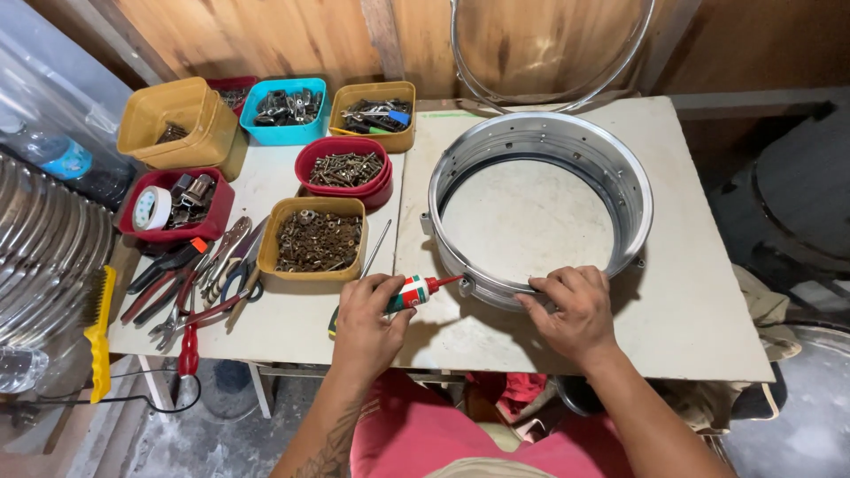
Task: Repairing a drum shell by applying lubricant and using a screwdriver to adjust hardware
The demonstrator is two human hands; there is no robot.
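A wide silver metal ring [542,142], like a drum shell with holes around its wall, lies flat on the white table [699,292]. My left hand [370,323] grips a small glue bottle [413,292] with a red nozzle, its tip touching the ring's near outer wall. My right hand [571,310] rests on the ring's near rim, fingers curled over the edge.
Left of the ring stand plastic tubs: a tan one of nuts [313,237], a red one of screws [345,166], a blue one [285,108], yellow ones [177,119], a red one with tape [173,208]. Pliers [190,274] and a yellow wire brush [97,327] lie near the left edge.
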